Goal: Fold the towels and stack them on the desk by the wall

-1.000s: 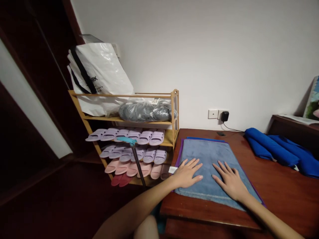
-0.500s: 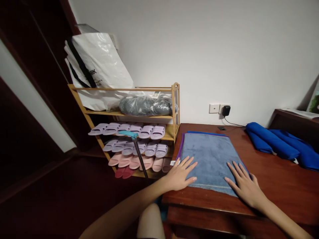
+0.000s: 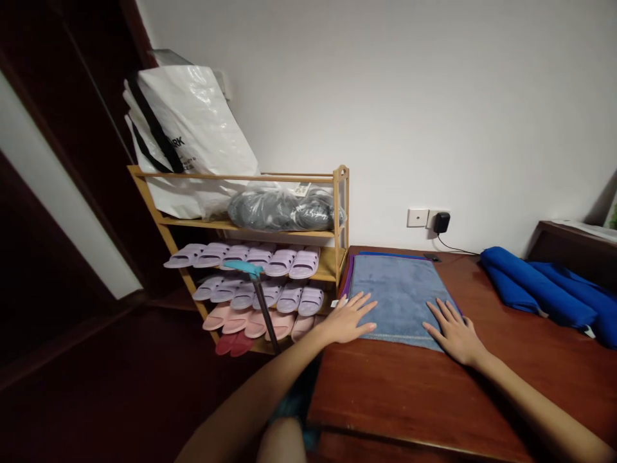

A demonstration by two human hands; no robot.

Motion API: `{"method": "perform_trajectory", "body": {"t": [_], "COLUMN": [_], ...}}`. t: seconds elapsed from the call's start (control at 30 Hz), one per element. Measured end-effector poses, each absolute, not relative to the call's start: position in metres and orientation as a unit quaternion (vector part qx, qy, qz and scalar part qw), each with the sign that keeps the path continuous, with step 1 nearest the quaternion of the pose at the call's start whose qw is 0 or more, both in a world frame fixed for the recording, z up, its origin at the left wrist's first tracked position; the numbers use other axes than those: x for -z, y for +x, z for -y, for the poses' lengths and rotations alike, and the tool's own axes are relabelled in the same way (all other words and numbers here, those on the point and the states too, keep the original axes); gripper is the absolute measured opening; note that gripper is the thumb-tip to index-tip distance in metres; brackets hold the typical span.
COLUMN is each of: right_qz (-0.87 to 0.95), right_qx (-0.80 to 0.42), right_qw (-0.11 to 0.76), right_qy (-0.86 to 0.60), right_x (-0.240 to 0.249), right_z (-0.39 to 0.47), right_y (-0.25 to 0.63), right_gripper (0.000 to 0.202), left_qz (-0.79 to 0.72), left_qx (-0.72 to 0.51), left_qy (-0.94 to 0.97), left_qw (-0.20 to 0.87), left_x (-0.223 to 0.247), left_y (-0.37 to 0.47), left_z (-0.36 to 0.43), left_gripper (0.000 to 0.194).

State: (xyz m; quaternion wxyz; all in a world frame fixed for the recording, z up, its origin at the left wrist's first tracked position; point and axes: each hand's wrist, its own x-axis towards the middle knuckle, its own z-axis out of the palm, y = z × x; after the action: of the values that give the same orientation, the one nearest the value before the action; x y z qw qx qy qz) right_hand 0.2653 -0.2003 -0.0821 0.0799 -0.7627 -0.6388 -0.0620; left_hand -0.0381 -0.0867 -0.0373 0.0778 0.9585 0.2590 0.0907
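Pushed farther from the near edge of the table [image 3: 385,395] than it lay half a second ago, a pile of cloths [image 3: 395,289] now rests closer to the wall [image 3: 506,116], at four o'clock in the view — grey-blue on top, with purple and bright blue edges peeking out. Good handling here would likely mean flat palms, even pressure and both hands travelling together, so that the top layer neither skews nor wrinkles and the lower edges come square. The left hand [image 3: 348,319], at the pile's eight o'clock, lies palm down over the near corner, fingers fanned wide and thumb pointing inward, just beside a white label [image 3: 339,303]. The right hand [image 3: 456,331], at four o'clock, lies across the opposite edge, its fingers moderately parted and thumb on the cloth — neither hand pinches anything. Rolled blue fabric [image 3: 540,286] lies apart at three o'clock from the pile; a black plug [image 3: 441,222] sits at one, and a slipper-laden rack [image 3: 341,212] stands toward ten.
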Motion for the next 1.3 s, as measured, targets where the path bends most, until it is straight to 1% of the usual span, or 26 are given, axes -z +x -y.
{"method": "perform_trajectory", "body": {"t": [0.2,0.4,0.6,0.73,0.8,0.9,1.0,1.07,1.17,1.3], "right_qz": [0.643,0.642,0.645,0.642,0.598,0.486,0.392,0.371,0.364,0.281], "right_qx": [0.065,0.059,0.055,0.065,0.091,0.146,0.175,0.193,0.245,0.313], "right_qw": [0.08,0.09,0.108,0.116,0.127,0.151,0.172,0.178,0.19,0.221], "right_qy": [-0.759,-0.759,-0.754,-0.756,-0.787,-0.848,-0.887,-0.891,-0.878,-0.88], "right_x": [0.083,0.086,0.089,0.089,0.089,0.09,0.093,0.094,0.095,0.101], "right_z": [0.155,0.129,0.121,0.136,0.155,0.19,0.216,0.223,0.226,0.231], "right_y": [0.275,0.287,0.286,0.313,0.346,0.406,0.45,0.465,0.474,0.489], "right_gripper": [0.072,0.071,0.071,0.062,0.063,0.071,0.078,0.078,0.073,0.076], "left_qz": [-0.263,-0.266,-0.27,-0.276,-0.282,-0.29,-0.298,-0.303,-0.305,-0.299], "left_qx": [-0.103,-0.114,-0.124,-0.139,-0.147,-0.156,-0.163,-0.166,-0.168,-0.168], "left_qy": [0.956,0.955,0.953,0.949,0.946,0.942,0.938,0.936,0.935,0.937], "left_qw": [0.076,0.07,0.063,0.062,0.063,0.066,0.069,0.068,0.064,0.064], "left_x": [0.044,0.047,0.048,0.049,0.049,0.048,0.046,0.045,0.044,0.046], "left_y": [-0.027,-0.02,-0.02,-0.02,-0.02,-0.019,-0.018,-0.018,-0.018,-0.018], "left_z": [0.041,0.016,0.014,0.016,0.017,0.017,0.019,0.019,0.019,0.016], "left_gripper": [0.06,0.059,0.059,0.056,0.055,0.052,0.049,0.048,0.048,0.047]}}
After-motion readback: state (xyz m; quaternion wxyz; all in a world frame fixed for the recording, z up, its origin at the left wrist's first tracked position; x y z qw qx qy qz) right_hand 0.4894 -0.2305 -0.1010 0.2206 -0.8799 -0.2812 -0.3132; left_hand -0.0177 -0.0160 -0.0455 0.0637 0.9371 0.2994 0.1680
